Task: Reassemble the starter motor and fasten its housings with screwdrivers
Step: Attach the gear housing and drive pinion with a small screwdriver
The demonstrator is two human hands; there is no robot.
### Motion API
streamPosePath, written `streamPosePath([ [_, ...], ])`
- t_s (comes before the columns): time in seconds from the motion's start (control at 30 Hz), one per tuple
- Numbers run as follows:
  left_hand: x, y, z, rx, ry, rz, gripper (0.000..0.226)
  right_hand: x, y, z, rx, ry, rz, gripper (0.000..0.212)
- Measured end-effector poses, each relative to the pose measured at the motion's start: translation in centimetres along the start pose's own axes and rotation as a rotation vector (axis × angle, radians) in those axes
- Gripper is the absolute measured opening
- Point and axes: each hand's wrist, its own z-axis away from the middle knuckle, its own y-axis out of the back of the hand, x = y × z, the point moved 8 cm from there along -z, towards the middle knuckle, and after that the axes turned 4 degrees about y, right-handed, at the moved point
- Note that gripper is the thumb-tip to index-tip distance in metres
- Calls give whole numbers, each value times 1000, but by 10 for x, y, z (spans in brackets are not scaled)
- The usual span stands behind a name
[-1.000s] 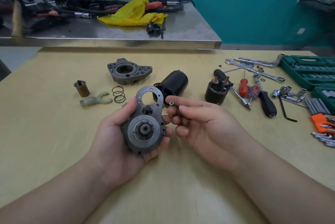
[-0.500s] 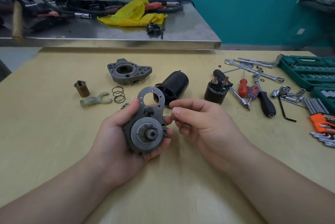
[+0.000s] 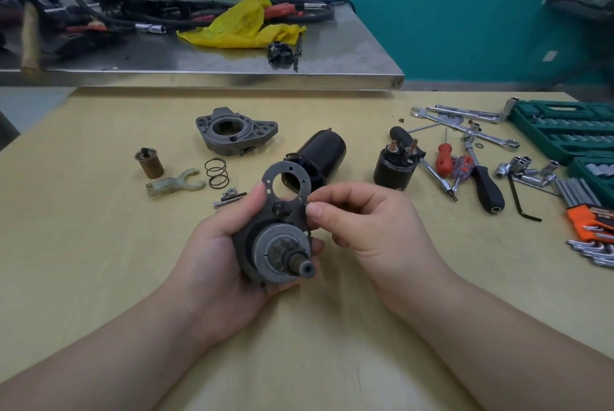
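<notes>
Even, soft overhead light fills the scene, bright enough that the pale desk (image 3: 99, 244) shows only faint, diffuse shadows under the parts and the forearms. The steel bench (image 3: 232, 78) behind carries a bright strip of glare along its front edge and dull reflections on its top. The centre is sharp, while the wide lens bows straight lines and smears the far right edge and upper corners into blur.

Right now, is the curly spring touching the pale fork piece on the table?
Apart. The head view shows bare table between the spring and the fork piece.
</notes>
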Motion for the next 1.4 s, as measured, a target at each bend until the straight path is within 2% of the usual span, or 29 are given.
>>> streamPosePath([
  [0.3, 2, -5, 1, -25, -44, -16, 44, -2, -3, 0, 2, 25, 10, 15],
  [0.57, 2, -6, 2, -38, -58, -56, 41, -3, -3, -1, -6, 46, 18, 26],
  [0.8, 0, -7, 3, -55, -45, -45, 41, 8, -1, -1, 48, 18, -1, 17],
  [1.03, 0, -5, 1, -55, 8, 17, 46, 18, -2, -3, 8, -55, 44, 15],
  [1.2, 2, -3, 2, -46, 18, 40, 40, 19, -8, -1, -48, -83, 12, 3],
  [1.3, 2, -5, 3, -49, -4, 9, 40, 24, -11, 1, -48, -144, -4, 18],
  [1.4, 2, -9, 5, -66, -52, -28, 37, 23, -19, 4, -100, -155, -73, 23],
])
